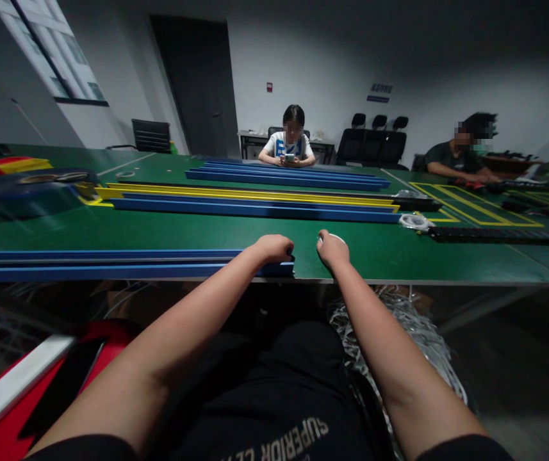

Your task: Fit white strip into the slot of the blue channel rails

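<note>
Near the front edge of the green table, a long blue channel strip [197,264] lies lengthwise, running out of view to the left. My left hand [274,247] is closed over its right end, fingers curled down and partly hidden. A short gap to the right, my right hand [334,251] is closed around a round white object [339,238], which looks like a roll. Only its rim shows past my hand, so its exact kind is unclear.
More blue strips [255,206] and yellow strips [245,193] lie across the table. A white roll [414,221] sits beside a black strip [499,235]. Two people sit across the table. White strip scraps [399,326] heap below; a red seat [96,330] is at left.
</note>
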The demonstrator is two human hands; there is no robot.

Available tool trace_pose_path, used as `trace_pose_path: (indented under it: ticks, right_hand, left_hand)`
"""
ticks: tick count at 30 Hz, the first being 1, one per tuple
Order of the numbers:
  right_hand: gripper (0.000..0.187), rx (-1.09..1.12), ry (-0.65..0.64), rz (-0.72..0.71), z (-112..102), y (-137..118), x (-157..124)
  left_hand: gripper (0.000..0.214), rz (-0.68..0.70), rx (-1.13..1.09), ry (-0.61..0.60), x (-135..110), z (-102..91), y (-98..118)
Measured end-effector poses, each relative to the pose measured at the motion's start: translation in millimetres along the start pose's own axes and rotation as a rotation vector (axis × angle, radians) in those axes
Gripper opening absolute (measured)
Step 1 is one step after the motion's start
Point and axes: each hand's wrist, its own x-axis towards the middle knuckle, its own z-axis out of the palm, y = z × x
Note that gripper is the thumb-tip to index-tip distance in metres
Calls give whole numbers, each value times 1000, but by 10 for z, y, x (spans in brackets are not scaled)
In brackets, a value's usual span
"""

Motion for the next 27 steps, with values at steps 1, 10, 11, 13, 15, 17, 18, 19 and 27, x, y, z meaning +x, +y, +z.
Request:
trace_pose_path:
  ticks: [1,10,11,13,15,17,18,19,27]
  right_hand:
    - [39,-1,0,0,-1,-2,1]
    - [39,3,-5,1,61,19,46]
    - [39,7,-7,3,60,18,46]
    - [39,14,-6,6,52,12,42]
    - [39,14,-7,12,38,4,34]
    - [40,13,-10,15,26,-4,27]
    - [39,13,-10,14,22,-6,25]
    - [39,13,-9,13,19,-8,23]
    - [39,1,2,10,3,-14,18]
  left_hand:
    - [28,5,-22,1,6,14,-3]
    - [35,21,-86,27,-13,39,-38]
    - [35,16,-98,32,-19,34,-31]
    - [35,-1,-122,42,-33,25,-17]
    - [34,-19,-140,51,-45,19,-9]
    - [32,-16,-149,48,-53,17,-8]
    - [31,-6,-152,44,-55,17,-10]
    - [31,4,-153,40,-56,18,-13]
    - [28,-21,-139,49,-70,13,-10]
